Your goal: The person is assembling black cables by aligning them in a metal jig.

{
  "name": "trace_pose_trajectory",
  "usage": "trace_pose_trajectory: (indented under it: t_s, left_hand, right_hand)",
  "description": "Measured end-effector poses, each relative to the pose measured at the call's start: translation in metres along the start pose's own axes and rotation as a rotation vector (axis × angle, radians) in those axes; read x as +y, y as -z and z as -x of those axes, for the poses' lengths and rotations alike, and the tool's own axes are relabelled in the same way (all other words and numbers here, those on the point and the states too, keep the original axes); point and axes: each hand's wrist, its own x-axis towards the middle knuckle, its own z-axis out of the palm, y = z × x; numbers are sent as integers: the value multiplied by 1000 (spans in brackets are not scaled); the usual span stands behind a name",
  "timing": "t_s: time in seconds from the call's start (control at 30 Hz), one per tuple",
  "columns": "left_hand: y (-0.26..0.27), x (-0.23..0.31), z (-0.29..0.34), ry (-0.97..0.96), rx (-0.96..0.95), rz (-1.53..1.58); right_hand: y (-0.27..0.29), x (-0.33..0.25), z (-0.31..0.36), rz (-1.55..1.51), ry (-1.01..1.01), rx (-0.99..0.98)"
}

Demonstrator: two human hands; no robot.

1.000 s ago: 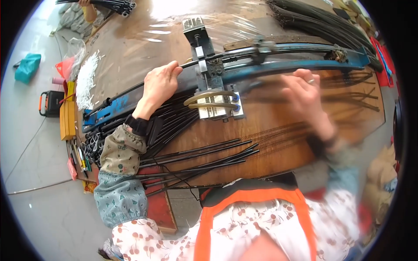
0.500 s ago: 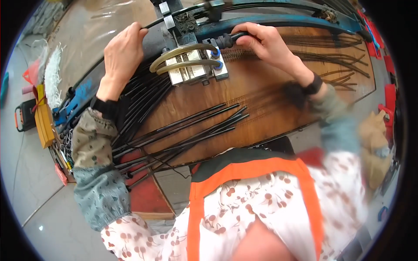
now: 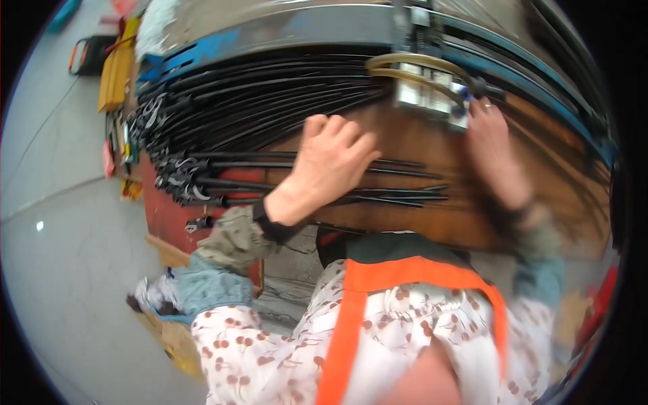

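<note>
At the left I see a black case (image 3: 96,54) with an orange strip, on the grey floor (image 3: 50,145), near a long yellow box (image 3: 113,86). Farther away lies a teal thing (image 3: 64,15).

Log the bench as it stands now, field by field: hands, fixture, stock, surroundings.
left hand: back up, fingers curled, over the lower cables; contact unclear
right hand: blurred, at the metal block's right side; grip unclear
fixture: metal block with curved brown tubes, beside a blue rail
stock: black cables fanned along the rail's near side
far left: yellow box, black case
</note>
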Motion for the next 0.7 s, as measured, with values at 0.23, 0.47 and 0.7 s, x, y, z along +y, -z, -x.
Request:
trace_pose_trajectory:
  t_s: [0.23,0.47,0.7]
  left_hand:
    - [3,-63,-2,203,-128,-140]
    - [1,-116,-25,235,-155,-416]
    - [2,-135,-25,25,-134,-162]
  right_hand:
    - [43,-1,-18,-58,-130,-394]
    - [39,-7,-6,-758,-221,-524]
    - [53,-31,-38,-952,-52,-616]
